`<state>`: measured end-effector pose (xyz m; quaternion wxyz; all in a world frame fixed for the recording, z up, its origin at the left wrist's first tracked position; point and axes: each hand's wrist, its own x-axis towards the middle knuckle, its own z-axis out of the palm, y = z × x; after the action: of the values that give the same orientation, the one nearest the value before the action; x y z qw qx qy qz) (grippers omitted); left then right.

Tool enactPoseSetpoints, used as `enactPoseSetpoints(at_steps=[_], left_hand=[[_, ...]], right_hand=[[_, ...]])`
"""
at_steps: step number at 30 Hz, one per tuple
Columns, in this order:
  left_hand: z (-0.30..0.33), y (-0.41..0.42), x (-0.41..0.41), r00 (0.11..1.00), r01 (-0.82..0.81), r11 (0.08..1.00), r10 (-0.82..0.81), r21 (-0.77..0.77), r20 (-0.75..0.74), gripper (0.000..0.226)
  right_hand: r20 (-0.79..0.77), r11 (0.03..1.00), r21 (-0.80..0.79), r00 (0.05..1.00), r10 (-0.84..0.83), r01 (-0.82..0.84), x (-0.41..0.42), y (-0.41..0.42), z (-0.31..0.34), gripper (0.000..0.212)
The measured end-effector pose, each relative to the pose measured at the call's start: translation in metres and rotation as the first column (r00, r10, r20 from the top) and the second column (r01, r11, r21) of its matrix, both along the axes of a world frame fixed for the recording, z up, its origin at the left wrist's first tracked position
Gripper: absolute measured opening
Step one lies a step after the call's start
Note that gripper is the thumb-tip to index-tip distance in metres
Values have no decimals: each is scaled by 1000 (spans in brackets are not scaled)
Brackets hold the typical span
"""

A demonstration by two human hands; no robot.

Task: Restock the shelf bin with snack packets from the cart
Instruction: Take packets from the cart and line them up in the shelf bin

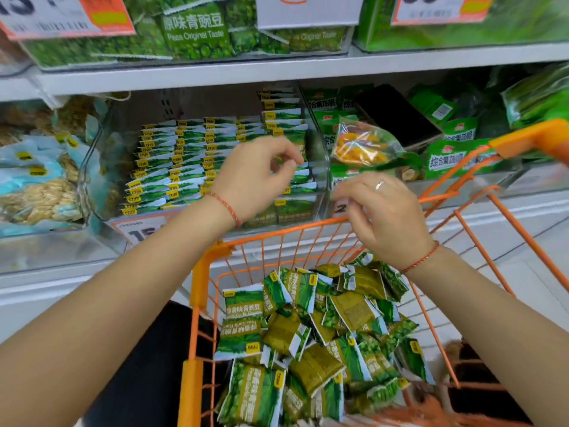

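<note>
While both hands hang between cart and shelf, neither carries a packet. Left hand [255, 177] sits in front of the shelf bin [212, 167], fingers loosely curled, thumb and forefinger close together but nothing visibly pinched; looks like it's hovering at the right-hand rows. Right hand [381, 211] is above the cart's front rim, fingers relaxed and drooping, ring on one finger, holding nothing I can make out. Red string bracelets on both wrists. Snack packets [311, 331] lie in a loose heap in the orange cart [197, 291], parked hard against the shelf so the reach is short. Bin's packets stand on edge in tight rows, labels up, which packs more in and keeps faces readable; right column is stacked higher toward the back. Bin is mostly full, heap still large, so my guess is mid-task, next grab pending. Neighbouring bin to the right holds other green bags plus a yellow snack bag [366, 146] lying on top, likely misplaced.
</note>
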<state>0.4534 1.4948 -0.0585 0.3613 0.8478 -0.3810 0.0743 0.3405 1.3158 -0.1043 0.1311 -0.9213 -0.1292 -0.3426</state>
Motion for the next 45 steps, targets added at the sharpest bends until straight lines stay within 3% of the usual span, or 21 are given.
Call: enactPoseSetpoints(at_steps=[2, 4, 7, 9, 11, 13, 16, 18, 19, 22, 24, 25, 28, 31, 32, 34, 36, 37, 38, 41, 45], left_hand=[[5, 5, -31, 985, 174, 978, -170, 117, -42, 12], [-37, 11, -43, 951, 300, 852, -232, 430, -205, 18], [-84, 20, -56, 943, 282, 432, 41, 857, -331, 55], [-89, 14, -75, 897, 437, 195, -27, 878, -441, 58], [-91, 5, -98, 840, 534, 61, -155, 843, -521, 81], [-103, 0, -109, 850, 497, -21, -190, 867, -492, 92], [-113, 4, -113, 881, 438, 68, -232, 896, -413, 63], [-107, 5, -107, 861, 508, 230, -151, 830, -485, 55], [-104, 5, -99, 825, 550, 371, -105, 748, -555, 54], [-90, 10, -71, 532, 530, 771, 21, 352, -846, 52], [-86, 13, -63, 300, 392, 916, -35, 89, -953, 47], [-86, 14, -61, 238, 322, 947, -80, 1, -968, 47], [-87, 15, -57, 208, 170, 978, -159, -124, -965, 69], [-80, 20, -56, 244, 64, 980, -197, -187, -950, 65], [-78, 22, -56, 258, 71, 972, -233, -222, -938, 57], [-72, 24, -58, 275, 67, 947, -321, -315, -906, 29], [-68, 27, -59, 281, 29, 904, -416, -426, -865, 18], [-68, 28, -59, 279, 20, 884, -454, -467, -846, 18], [-67, 29, -59, 273, 5, 867, -480, -498, -833, 19], [-67, 31, -59, 212, -51, 827, -539, -560, -815, 25], [-62, 32, -62, 178, -63, 810, -566, -583, -805, 30]], right_hand=[[-129, 999, -49, 991, -15, 9, -21, 5, 1, 29], [-415, 978, -202, 900, -133, 51, -37, 10, 0, 31], [-832, 904, -429, 391, -394, -1, -52, 9, -19, 33], [-867, 876, -476, 205, -453, -74, -61, 11, -33, 40], [-843, 847, -519, 232, -485, -114, -66, 14, -44, 50], [-828, 828, -535, 297, -476, -165, -67, 16, -52, 63], [-835, 800, -538, 298, -463, -264, -65, 20, -61, 81], [-819, 772, -567, 298, -490, -287, -67, 24, -66, 84], [-809, 763, -580, 314, -497, -287, -67, 26, -67, 82], [-791, 752, -597, 358, -496, -278, -65, 34, -67, 71], [-798, 774, -580, 368, -477, -255, -64, 35, -66, 67], [-816, 806, -547, 359, -453, -227, -63, 33, -65, 65], [-892, 927, -373, 288, -349, -33, -64, 21, -52, 50], [-936, 955, -126, 286, -204, 269, -64, 13, -36, 54], [-942, 915, 30, 316, -108, 402, -62, 11, -30, 54], [-898, 674, 395, 419, 138, 624, -61, 9, -18, 45], [-780, 344, 625, 548, 302, 700, -62, 13, -5, 14], [-720, 229, 685, 596, 356, 692, -64, 15, 1, 14], [-665, 155, 728, 631, 400, 668, -66, 18, 5, 30], [-636, 123, 746, 647, 420, 654, -70, 22, 7, 87], [-628, 146, 765, 676, 385, 628, -69, 24, -8, 88]])
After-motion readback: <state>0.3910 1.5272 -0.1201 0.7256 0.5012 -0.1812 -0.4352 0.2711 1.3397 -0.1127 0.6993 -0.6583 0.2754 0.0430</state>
